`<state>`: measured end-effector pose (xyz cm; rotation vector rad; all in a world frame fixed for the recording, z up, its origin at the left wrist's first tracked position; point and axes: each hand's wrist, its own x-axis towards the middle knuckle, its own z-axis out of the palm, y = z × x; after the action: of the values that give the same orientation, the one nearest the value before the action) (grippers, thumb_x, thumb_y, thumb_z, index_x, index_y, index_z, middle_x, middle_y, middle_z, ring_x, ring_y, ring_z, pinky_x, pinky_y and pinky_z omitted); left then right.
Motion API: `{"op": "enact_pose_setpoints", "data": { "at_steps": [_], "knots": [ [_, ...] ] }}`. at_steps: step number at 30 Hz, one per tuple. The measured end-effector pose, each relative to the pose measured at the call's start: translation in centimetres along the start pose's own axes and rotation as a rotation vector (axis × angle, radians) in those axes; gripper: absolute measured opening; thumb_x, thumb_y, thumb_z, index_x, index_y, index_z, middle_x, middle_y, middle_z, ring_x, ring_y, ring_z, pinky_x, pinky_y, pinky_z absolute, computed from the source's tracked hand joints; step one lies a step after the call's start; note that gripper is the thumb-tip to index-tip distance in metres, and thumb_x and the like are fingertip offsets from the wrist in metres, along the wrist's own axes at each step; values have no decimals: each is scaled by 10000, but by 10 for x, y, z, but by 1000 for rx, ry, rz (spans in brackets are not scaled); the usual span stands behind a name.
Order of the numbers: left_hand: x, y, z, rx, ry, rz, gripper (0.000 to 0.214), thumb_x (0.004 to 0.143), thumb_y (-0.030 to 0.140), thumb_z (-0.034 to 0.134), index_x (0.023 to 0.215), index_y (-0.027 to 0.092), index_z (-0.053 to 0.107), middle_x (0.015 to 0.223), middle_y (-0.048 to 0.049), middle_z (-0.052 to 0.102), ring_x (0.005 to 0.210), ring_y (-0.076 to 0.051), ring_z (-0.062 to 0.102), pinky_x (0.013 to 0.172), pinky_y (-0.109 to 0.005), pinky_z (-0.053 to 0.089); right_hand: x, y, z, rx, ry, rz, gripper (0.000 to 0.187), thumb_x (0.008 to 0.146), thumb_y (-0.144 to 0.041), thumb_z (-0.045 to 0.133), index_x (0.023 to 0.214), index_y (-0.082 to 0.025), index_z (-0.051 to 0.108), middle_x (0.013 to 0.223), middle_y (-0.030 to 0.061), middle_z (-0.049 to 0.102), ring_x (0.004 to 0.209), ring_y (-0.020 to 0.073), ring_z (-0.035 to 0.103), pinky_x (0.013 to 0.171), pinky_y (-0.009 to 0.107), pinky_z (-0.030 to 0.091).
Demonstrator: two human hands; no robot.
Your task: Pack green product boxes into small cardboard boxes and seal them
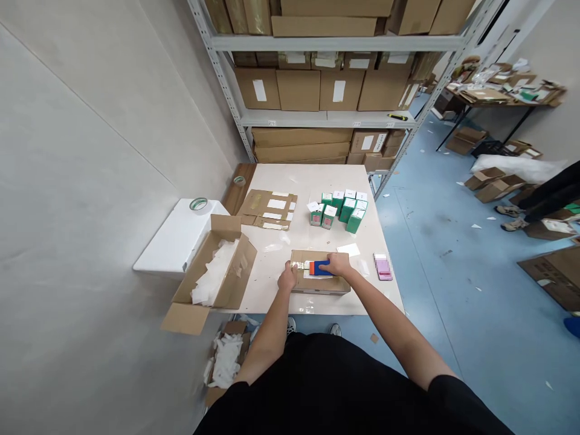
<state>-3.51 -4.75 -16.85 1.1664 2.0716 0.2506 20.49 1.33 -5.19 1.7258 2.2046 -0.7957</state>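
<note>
A small closed cardboard box lies near the front edge of the white table. My left hand is closed on the box's left end, holding it down. My right hand grips a blue and orange tape dispenser pressed on the box's top, where a strip of tape runs across the seam. A white slip lies just behind the box.
Several small green and white boxes stand mid-table, beside flattened cardboard. A pink phone lies right of the box. An open carton with white padding sits left. Shelving with cartons stands behind. Another person's legs are far right.
</note>
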Motion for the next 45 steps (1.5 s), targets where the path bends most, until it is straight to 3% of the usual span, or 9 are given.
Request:
{"op": "enact_pose_setpoints", "data": {
  "at_steps": [6, 16, 24, 37, 41, 45],
  "knots": [
    [2, -1, 0, 30, 7, 9, 627, 1053, 589, 255, 1565, 245, 373, 1354, -181, 698, 1238, -349, 669, 967, -455, 499, -16, 61, -3, 19, 82, 63, 552, 827, -703, 715, 1013, -185, 753, 1067, 120, 776, 936, 243, 718, 667, 259, 419],
    [5, -2, -1, 73, 14, 11, 673, 1038, 636, 242, 1565, 241, 378, 1356, -182, 698, 1231, -359, 673, 958, -463, 507, -46, 152, -7, 68, 104, 179, 396, 841, -599, 737, 874, -205, 714, 916, 77, 740, 867, 221, 671, 610, 262, 341],
    [7, -2, -3, 92, 1, 9, 686, 1029, 660, 233, 1565, 255, 374, 1367, -171, 696, 1239, -359, 670, 969, -464, 510, -58, 201, 1, 123, 114, 231, 415, 818, -619, 739, 782, -213, 659, 845, 52, 698, 796, 200, 631, 587, 265, 307],
    [9, -8, -5, 74, -3, 60, 677, 1044, 628, 221, 1574, 234, 366, 1412, -179, 666, 1286, -359, 641, 1008, -469, 493, -58, 203, 11, 105, 90, 304, 473, 822, -679, 703, 794, -208, 688, 823, 39, 700, 773, 191, 643, 594, 252, 314],
    [13, -17, -12, 35, 9, 70, 658, 1044, 634, 247, 1550, 247, 413, 1390, -169, 684, 1261, -351, 658, 994, -455, 506, -65, 188, 10, 128, 89, 316, 453, 871, -651, 674, 872, -200, 717, 869, 60, 724, 806, 205, 663, 609, 252, 333],
    [22, -37, -26, -14, 2, 91, 641, 1044, 644, 252, 1537, 276, 434, 1412, -140, 675, 1273, -337, 653, 1010, -439, 510, -67, 156, 11, 155, 120, 273, 426, 926, -624, 622, 935, -212, 727, 887, 59, 737, 846, 216, 673, 648, 249, 358]
  ]
}}
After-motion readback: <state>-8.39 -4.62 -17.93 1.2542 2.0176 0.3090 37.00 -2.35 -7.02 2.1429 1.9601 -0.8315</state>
